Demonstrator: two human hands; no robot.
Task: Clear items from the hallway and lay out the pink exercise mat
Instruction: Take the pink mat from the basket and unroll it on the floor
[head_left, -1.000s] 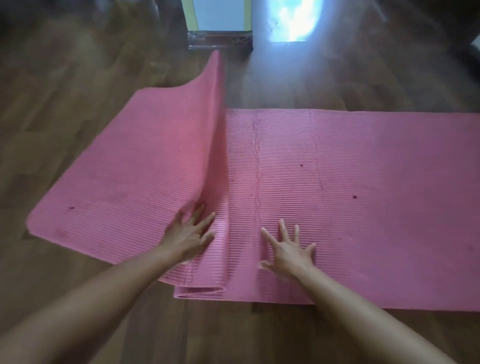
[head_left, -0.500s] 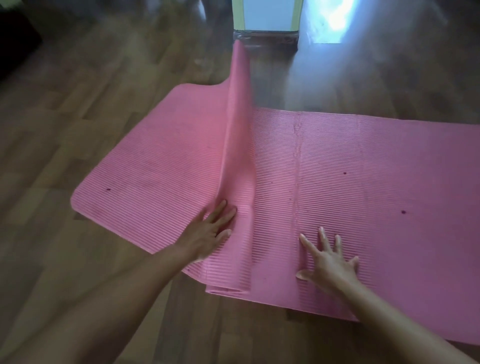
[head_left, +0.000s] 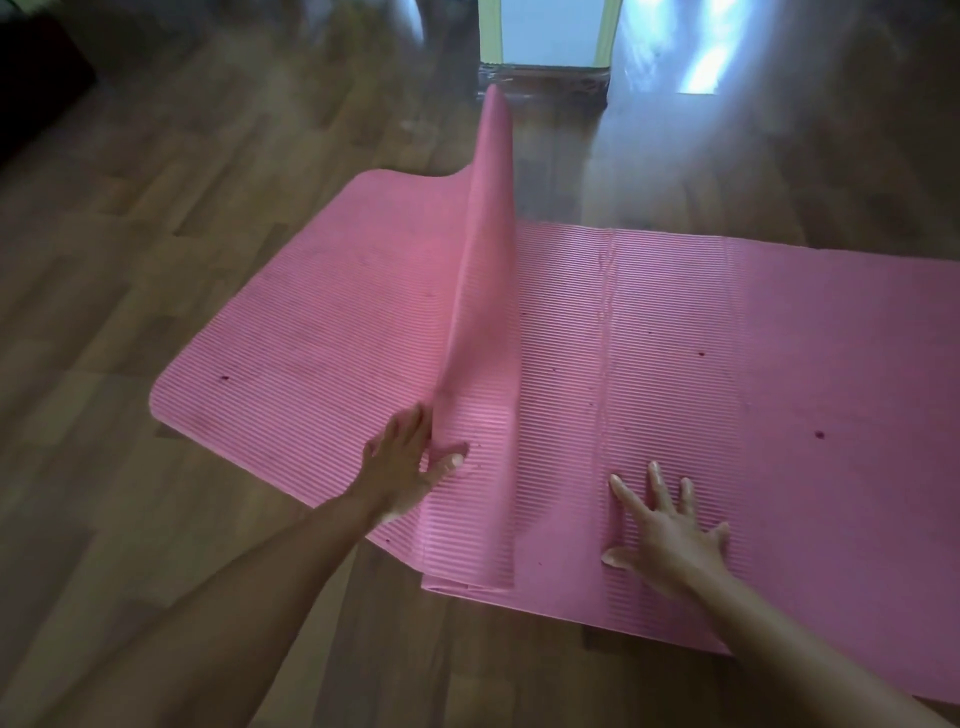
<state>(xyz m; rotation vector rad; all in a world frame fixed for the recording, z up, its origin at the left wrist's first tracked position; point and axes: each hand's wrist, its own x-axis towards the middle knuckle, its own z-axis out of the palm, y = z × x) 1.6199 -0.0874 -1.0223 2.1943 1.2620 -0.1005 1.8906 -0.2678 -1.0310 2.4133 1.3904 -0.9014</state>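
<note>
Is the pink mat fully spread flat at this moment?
No. The pink mat lies mostly flat, but a fold stands up by the left hand; the right hand presses flat.

Floor (head_left: 171, 218): brown wood-look planks, laid diagonally across the view. Glossy; bright patch of reflected light (head_left: 701, 73) at the top right. Top centre: pale panel with yellow-green side strips (head_left: 550, 31), standing on a dark base (head_left: 540, 83). Top left corner: dark object (head_left: 36, 78), blurred, kind not discernible.

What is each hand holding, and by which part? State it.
Nothing is gripped. The left hand presses open against the pink exercise mat's raised fold; the right hand lies flat on it.
</note>
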